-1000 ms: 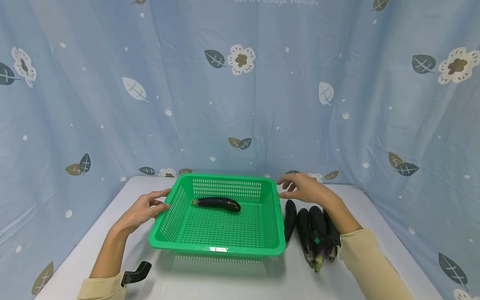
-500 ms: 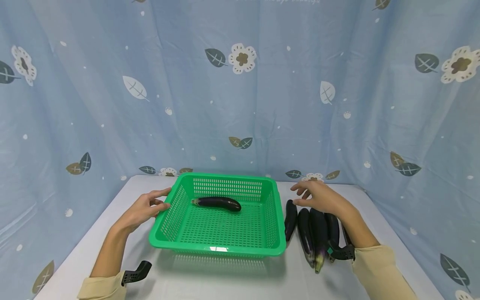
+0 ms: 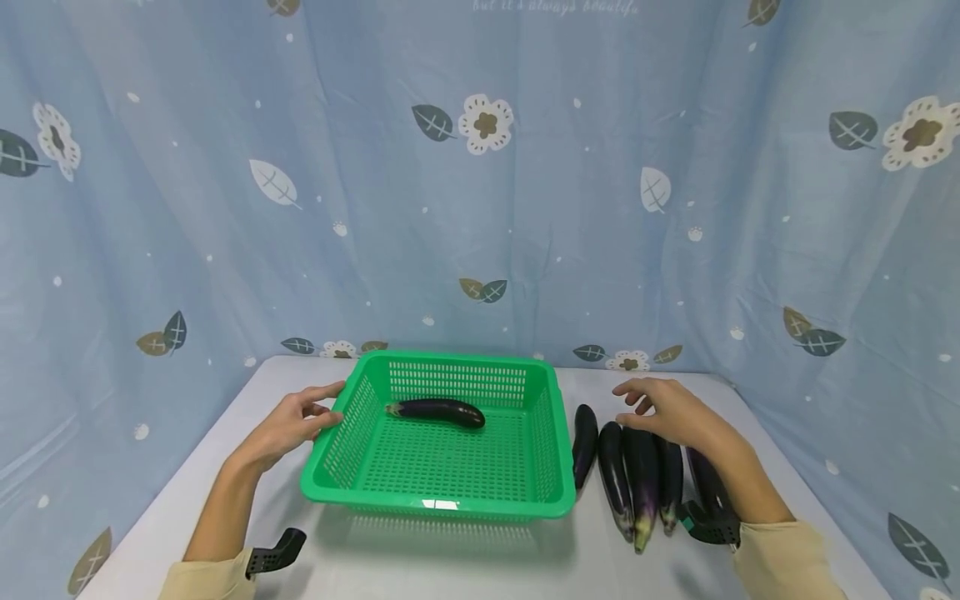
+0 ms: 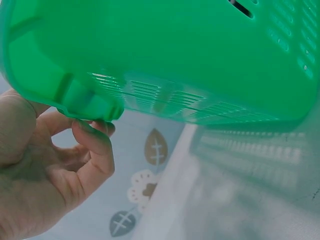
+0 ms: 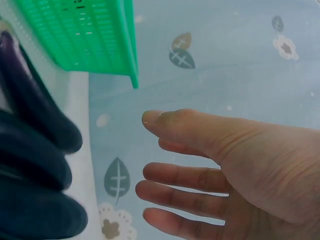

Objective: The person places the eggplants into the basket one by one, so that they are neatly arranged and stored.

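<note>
Both thumb and fingers of the left hand at the left rim of the green basket, gripping it. Right hand relaxed, fingers loosely extended and parted, in the air near the far ends of five dark eggplants, apart from them; these lengthwise on the white tabletop, just right of the basket. Inside the basket, lying crosswise: one more eggplant, stem end leftward. Behind: blue curtain, printed with leaves and flowers.
</note>
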Available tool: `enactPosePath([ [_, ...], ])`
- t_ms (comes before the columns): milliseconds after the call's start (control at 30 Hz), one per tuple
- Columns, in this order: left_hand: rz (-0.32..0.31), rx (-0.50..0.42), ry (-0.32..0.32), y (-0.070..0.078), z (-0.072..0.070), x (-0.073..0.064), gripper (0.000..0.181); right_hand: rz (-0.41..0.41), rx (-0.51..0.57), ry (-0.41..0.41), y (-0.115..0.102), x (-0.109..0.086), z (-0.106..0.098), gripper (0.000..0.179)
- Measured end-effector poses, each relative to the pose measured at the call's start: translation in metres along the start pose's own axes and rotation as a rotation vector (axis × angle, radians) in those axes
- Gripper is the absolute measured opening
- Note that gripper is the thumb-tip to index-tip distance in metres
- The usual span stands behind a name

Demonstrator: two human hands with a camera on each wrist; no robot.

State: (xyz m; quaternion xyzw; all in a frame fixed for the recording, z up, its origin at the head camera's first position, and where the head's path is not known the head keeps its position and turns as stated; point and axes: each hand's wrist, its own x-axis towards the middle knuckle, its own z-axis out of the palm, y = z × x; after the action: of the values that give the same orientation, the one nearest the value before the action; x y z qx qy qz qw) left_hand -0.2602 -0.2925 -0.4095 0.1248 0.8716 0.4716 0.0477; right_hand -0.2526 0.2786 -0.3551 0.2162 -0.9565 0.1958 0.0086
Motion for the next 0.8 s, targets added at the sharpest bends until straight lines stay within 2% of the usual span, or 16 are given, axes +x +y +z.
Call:
enactPosePath([
  [300, 0.014, 0.006, -0.010, -0.003, 0.000, 0.001, 0.066, 0.044, 0.000, 0.002, 0.016, -0.022, 0.006, 0.045],
  [567, 0.008, 0.007, -0.016, -0.003, 0.001, 0.002, 0.066, 0.087, -0.025, 0.056, 0.034, -0.040, 0.003, 0.045],
  [800, 0.017, 0.012, -0.012, -0.003, -0.001, 0.003, 0.065, 0.116, 0.012, 0.087, 0.048, -0.051, 0.002, 0.049],
])
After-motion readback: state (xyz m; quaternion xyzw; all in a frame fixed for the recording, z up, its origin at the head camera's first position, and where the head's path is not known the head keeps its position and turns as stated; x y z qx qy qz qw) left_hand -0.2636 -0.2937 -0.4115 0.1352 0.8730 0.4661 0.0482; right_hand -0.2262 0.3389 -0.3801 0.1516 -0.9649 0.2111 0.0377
